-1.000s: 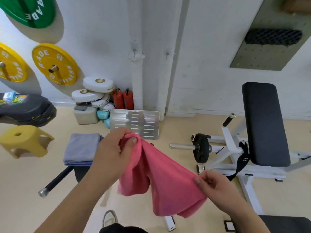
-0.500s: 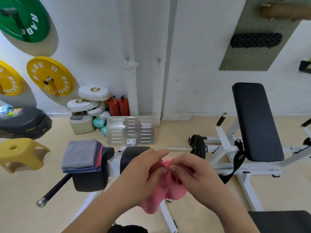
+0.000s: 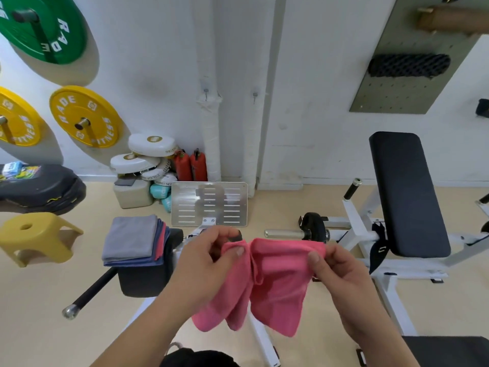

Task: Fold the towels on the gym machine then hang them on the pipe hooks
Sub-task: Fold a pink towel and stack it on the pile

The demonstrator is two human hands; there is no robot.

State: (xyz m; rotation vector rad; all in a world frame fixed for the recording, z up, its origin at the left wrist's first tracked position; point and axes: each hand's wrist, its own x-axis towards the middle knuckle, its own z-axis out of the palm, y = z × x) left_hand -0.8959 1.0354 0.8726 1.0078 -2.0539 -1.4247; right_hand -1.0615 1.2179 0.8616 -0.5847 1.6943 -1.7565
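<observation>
left hand (image 3: 211,263) and right hand (image 3: 341,276) grip pinching pink towel (image 3: 275,279) corners, towel hanging

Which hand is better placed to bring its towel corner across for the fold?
Probably the right hand: it pinches the pink towel at a taut, free corner, while the left hand grips bunched cloth.
</observation>
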